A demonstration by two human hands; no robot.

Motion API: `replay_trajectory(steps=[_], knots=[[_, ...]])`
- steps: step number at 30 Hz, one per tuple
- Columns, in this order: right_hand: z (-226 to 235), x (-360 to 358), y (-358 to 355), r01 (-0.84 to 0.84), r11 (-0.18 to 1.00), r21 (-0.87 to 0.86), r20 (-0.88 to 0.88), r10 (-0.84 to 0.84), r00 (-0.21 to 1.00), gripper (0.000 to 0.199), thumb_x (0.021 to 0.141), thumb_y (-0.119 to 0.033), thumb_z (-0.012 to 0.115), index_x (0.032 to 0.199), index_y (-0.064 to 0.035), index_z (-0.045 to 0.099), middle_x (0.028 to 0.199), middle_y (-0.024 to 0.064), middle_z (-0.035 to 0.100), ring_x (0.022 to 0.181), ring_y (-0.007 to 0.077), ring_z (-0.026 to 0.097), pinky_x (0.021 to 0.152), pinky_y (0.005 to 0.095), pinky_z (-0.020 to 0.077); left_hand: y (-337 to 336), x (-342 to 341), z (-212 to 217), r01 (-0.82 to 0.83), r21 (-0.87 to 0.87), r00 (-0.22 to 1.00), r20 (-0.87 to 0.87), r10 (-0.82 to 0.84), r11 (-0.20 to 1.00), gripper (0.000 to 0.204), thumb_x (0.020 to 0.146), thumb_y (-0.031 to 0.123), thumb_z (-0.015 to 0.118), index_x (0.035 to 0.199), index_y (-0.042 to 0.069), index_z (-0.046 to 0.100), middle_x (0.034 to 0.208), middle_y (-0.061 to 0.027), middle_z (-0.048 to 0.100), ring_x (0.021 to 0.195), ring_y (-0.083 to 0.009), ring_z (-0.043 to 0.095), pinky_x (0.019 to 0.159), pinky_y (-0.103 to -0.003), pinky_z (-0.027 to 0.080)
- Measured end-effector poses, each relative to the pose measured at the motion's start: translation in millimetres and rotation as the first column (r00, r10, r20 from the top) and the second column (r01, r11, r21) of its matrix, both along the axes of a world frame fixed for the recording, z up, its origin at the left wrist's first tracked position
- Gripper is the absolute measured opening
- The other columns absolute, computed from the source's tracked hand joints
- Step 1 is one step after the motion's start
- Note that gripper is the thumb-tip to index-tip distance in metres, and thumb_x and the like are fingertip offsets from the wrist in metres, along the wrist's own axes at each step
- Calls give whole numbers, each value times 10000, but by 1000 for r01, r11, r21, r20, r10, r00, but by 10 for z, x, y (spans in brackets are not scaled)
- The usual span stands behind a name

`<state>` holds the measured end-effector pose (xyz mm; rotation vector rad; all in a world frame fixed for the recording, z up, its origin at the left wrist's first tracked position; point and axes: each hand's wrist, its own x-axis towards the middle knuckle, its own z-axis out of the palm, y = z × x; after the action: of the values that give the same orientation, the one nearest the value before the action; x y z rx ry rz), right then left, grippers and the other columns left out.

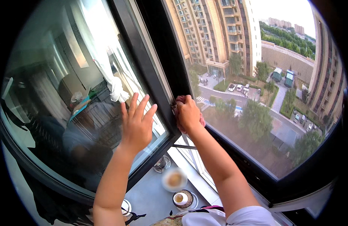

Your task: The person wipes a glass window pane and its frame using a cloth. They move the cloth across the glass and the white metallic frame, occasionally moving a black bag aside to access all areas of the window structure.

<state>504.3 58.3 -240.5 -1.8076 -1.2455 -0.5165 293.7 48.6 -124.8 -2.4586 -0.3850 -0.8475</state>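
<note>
One hand loaded: right grip closed on a bunched dark-pink cloth, ends poking out either side of the fist, looks pressed to the black window post. Post's long axis runs up and slightly left from there; right hand is nearer. Left hand open, empty, fingers spread, left of the cloth, over the sash glass; can't tell if touching. Mesh screen to the right.

- Right of the right hand: beige high-rises, green trees, a grey road.
- Above and right of it: bright, pale sky.
- Up-left of the left hand: a knotted white curtain showing in the glass.
</note>
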Motion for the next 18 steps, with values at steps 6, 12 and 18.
replay_trajectory(steps=[6, 12, 18], knots=[[-742, -156, 321, 37, 983, -182, -300, -92, 950, 272, 919, -187, 509, 1172, -116, 576, 1152, 194, 515, 993, 364, 610, 751, 477, 544, -128, -99, -418, 79, -117, 992, 104, -67, 990, 354, 853, 131, 593, 1205, 94, 605, 1429, -148, 430, 1400, -423, 272, 1101, -656, 144], [-585, -298, 172, 61, 958, 281, -564, 113, 818, 269, 827, -43, 571, 1079, -66, 662, 1070, 240, 561, 964, 409, 607, 849, 448, 503, -151, -324, -628, 102, -188, 989, 128, -79, 977, 314, 825, 100, 618, 1138, 81, 640, 1391, -169, 474, 1379, -439, 305, 1104, -628, 163], [186, -446, 71, -4, 608, 794, -377, 497, 782, 501, 707, 118, 509, 1125, -92, 689, 1043, 133, 584, 1027, 296, 581, 953, 325, 439, -147, -496, -723, 140, -168, 982, 146, -116, 976, 313, 830, 106, 617, 1140, 70, 641, 1365, -186, 496, 1358, -442, 343, 1123, -575, 179]])
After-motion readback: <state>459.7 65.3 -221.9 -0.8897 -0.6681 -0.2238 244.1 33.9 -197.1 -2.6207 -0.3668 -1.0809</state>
